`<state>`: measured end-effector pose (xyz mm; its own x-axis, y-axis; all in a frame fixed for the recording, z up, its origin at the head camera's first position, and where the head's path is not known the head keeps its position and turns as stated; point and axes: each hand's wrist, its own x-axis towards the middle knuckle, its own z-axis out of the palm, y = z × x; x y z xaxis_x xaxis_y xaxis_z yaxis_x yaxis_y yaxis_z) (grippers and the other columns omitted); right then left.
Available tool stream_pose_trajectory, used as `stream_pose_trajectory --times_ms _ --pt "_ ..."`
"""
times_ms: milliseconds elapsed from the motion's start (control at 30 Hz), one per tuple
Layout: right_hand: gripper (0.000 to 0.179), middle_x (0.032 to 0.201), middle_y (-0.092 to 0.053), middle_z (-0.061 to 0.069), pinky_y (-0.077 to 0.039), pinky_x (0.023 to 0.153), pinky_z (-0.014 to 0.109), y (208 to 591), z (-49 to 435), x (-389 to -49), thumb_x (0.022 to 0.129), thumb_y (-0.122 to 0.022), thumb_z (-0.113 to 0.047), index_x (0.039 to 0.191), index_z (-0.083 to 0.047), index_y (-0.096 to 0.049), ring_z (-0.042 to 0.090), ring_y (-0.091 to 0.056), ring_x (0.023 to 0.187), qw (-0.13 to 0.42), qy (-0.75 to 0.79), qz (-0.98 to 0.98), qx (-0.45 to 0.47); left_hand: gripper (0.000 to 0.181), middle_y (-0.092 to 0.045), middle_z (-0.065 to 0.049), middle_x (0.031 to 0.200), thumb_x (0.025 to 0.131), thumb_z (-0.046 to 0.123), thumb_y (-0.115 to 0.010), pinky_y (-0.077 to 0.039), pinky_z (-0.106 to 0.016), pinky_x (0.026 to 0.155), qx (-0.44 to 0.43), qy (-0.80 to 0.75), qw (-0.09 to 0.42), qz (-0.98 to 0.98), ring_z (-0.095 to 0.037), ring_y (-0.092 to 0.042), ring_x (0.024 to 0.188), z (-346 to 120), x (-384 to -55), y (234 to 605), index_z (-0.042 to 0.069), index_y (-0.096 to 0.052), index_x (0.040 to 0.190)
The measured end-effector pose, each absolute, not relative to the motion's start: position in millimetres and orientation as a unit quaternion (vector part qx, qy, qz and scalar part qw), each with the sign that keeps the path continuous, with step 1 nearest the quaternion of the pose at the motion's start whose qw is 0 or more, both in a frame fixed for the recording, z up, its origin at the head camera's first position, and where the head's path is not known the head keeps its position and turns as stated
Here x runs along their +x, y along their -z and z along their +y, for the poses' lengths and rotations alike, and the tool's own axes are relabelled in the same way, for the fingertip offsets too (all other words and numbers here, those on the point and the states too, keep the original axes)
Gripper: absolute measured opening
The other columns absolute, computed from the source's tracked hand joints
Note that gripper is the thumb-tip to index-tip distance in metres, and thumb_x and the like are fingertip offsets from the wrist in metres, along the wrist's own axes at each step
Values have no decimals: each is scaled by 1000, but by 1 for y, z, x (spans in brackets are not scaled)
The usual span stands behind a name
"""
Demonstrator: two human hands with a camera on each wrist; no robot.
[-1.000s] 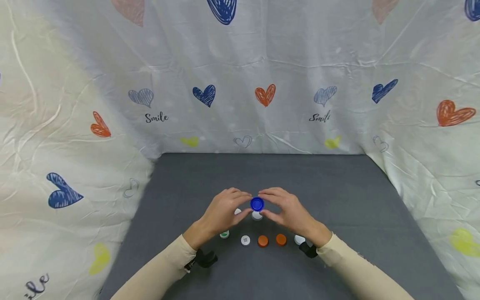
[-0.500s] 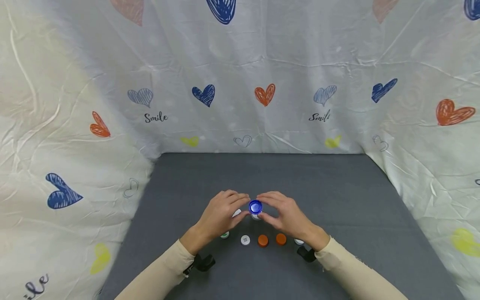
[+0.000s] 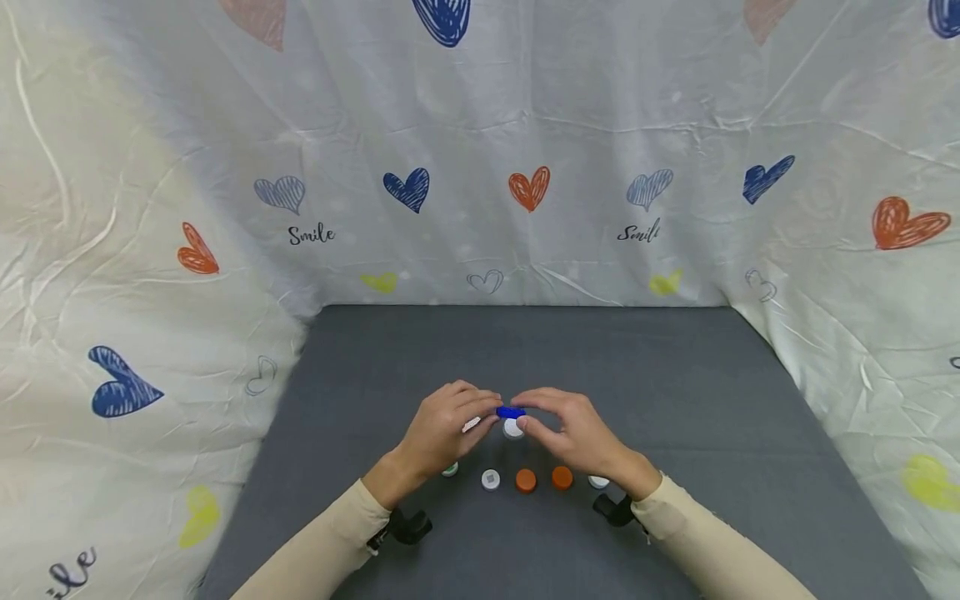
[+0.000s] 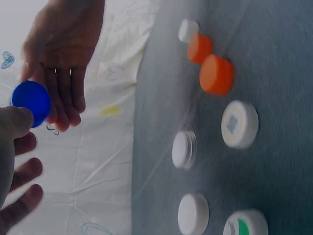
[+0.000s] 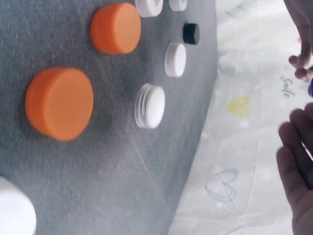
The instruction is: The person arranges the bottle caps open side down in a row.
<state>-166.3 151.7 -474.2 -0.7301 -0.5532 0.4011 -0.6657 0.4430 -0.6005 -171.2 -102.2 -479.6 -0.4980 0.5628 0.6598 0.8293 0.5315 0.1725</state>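
Note:
A blue bottle cap [image 3: 511,412] is held up between the two hands, edge-on in the head view. My left hand [image 3: 444,423] pinches it from the left; in the left wrist view the thumb lies across the cap's face [image 4: 32,104]. From the other side my right hand [image 3: 579,427] has its thumb and forefinger at the rim, other fingers extended. Just below the blue cap, a white threaded cap [image 3: 513,429] lies on the table. Another white cap [image 3: 471,423] is partly hidden by my left hand. In the right wrist view the blue cap barely shows.
On the grey table [image 3: 645,358] a nearer row holds a white-and-green cap [image 3: 450,470], a white cap with a square mark [image 3: 491,480], two orange caps [image 3: 526,481] and a white cap [image 3: 598,482]. A black cap [image 5: 191,34] shows in the right wrist view.
The blue cap has turned from showing its round open face to showing its edge in the head view. Both hands have moved only slightly.

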Motion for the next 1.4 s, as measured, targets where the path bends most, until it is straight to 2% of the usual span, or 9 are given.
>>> stream_pose_trajectory --times_ms 100,200,400,633,800,1033,1133,1233,1400 --pt "35 125 -68 -3 -56 94 40 474 154 -169 95 -71 -29 128 -18 -68 13 -64 117 130 -363 -846 369 22 -76 3 100 86 19 -81 -58 -28 77 -386 325 218 -835 -10 -67 89 -101 -171 479 13 -77 107" --pt "45 128 -67 1 -55 95 38 476 156 -172 88 -78 -25 131 -17 -67 14 -62 119 181 -339 -837 389 15 -76 4 93 91 24 -76 -59 -30 70 -340 419 129 -832 -9 -68 80 -102 -171 479 15 -77 102" --pt "62 132 -64 9 -52 100 35 479 153 -175 80 -85 -18 137 -10 -61 22 -60 123 229 -306 -807 451 13 -75 4 87 92 32 -75 -59 -28 65 -225 525 -48 -819 -18 -70 72 -107 -171 476 21 -79 98" --pt "54 130 -66 10 -53 99 39 478 148 -174 82 -83 -16 132 -6 -65 23 -60 122 246 -282 -799 471 15 -75 -7 86 93 31 -73 -53 -27 61 -216 540 -124 -804 -29 -67 75 -109 -172 473 18 -79 98" --pt "50 126 -68 9 -53 98 41 479 148 -173 82 -83 -16 128 -6 -67 22 -62 119 248 -283 -806 457 18 -76 -1 89 94 33 -72 -56 -27 65 -230 510 -86 -825 -20 -70 76 -106 -170 473 18 -78 103" --pt "52 124 -69 7 -54 96 44 479 156 -170 80 -84 -15 129 -8 -67 23 -63 117 237 -302 -819 426 35 -74 -1 110 89 28 -78 -58 -29 73 -348 359 118 -858 -11 -67 88 -94 -171 475 13 -72 120" --pt "51 125 -69 6 -54 96 44 478 163 -170 82 -84 -17 129 -8 -67 23 -63 117 222 -305 -830 412 39 -73 0 114 87 28 -81 -57 -27 78 -376 301 177 -858 -10 -66 93 -85 -174 476 13 -72 121" --pt "49 125 -69 5 -55 96 44 476 172 -171 83 -83 -19 129 -9 -68 22 -63 117 207 -298 -845 392 40 -74 2 113 86 30 -81 -56 -27 81 -386 261 202 -862 -11 -66 96 -73 -179 477 13 -72 121" --pt "46 121 -70 5 -56 91 44 476 188 -174 81 -85 -22 123 -8 -71 22 -65 113 180 -269 -873 365 37 -74 3 114 88 36 -78 -56 -27 81 -387 202 178 -882 -11 -65 97 -53 -188 482 16 -73 119"
